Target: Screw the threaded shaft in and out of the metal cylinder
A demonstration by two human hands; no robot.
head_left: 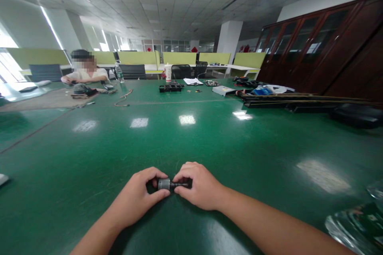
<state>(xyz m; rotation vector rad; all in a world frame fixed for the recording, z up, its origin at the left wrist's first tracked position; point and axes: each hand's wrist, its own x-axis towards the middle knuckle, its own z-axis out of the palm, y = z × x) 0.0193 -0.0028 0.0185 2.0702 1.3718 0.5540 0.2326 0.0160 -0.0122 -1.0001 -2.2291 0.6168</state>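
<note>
A small silver motor with a thin dark shaft lies sideways low over the green table. Around the motor's cylinder my left hand is closed, thumb in front and fingers behind. My right hand curls about the shaft, its thumb and fingertips by the end nearer the cylinder. The shaft's far end and a dark piece there sit partly within the right palm. Whether the hands lift the motor off the tabletop is hard to tell.
Plastic bottles stand at the lower right. Long black rails and a silver box lie at the back right. Beyond the middle is a black bracket, beside a white cup. Another person sits at the far left.
</note>
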